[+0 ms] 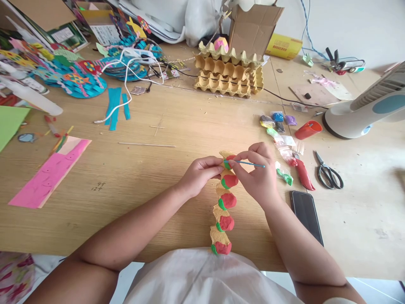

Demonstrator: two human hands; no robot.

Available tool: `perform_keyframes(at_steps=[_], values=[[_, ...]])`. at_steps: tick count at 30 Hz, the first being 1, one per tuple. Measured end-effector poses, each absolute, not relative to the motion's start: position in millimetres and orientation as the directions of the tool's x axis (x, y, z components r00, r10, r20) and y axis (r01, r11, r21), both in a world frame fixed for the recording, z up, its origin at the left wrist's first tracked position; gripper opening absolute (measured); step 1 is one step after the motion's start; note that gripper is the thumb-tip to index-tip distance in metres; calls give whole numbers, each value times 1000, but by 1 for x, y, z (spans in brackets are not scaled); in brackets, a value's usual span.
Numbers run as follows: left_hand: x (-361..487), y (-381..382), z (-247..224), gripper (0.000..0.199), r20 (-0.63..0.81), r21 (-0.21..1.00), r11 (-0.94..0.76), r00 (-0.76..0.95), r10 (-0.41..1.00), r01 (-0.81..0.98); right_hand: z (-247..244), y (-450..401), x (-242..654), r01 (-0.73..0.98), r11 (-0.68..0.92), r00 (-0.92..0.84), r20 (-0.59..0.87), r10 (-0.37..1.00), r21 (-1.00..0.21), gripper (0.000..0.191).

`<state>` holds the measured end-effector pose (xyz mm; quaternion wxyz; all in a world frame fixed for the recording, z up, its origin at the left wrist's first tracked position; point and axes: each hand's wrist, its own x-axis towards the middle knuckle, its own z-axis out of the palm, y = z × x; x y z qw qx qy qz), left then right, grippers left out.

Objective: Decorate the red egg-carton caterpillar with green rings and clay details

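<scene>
A strip cut from an egg carton (220, 214) stands in front of me, running from my lap edge out over the table. Its cups carry red clay (228, 200) with green clay (222, 204) along one side. My left hand (198, 174) pinches the far end of the strip between thumb and fingers. In my right hand (258, 174) is a thin blue stick (249, 163), gripped between thumb and forefinger, its inner end against the clay on the farthest cup. The exact contact is partly covered by my fingers.
Scissors (329, 174), a phone (306, 214), a red-handled tool (304, 172), clay packets (277, 116) and a red cup (308, 129) lie to the right. Stacked egg cartons (223, 86) stand at the back. A pink strip (47, 177) and blue woven crafts (85, 86) are at left.
</scene>
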<state>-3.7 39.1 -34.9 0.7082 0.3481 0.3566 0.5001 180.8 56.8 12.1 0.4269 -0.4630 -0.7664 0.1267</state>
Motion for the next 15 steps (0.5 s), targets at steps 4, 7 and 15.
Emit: perform_keyframes(at_steps=[4,7,15], values=[[-4,40,-35,17,-180,824,285,252,951,-489,17,56,182,592,537,-207,531,822,-601,7],[-6,44,-35,18,-212,781,311,239,948,-541,23,58,186,561,542,-195,537,821,-625,8],[-12,51,-39,22,-270,659,379,267,925,-650,9,70,192,417,603,-236,560,794,-680,8]])
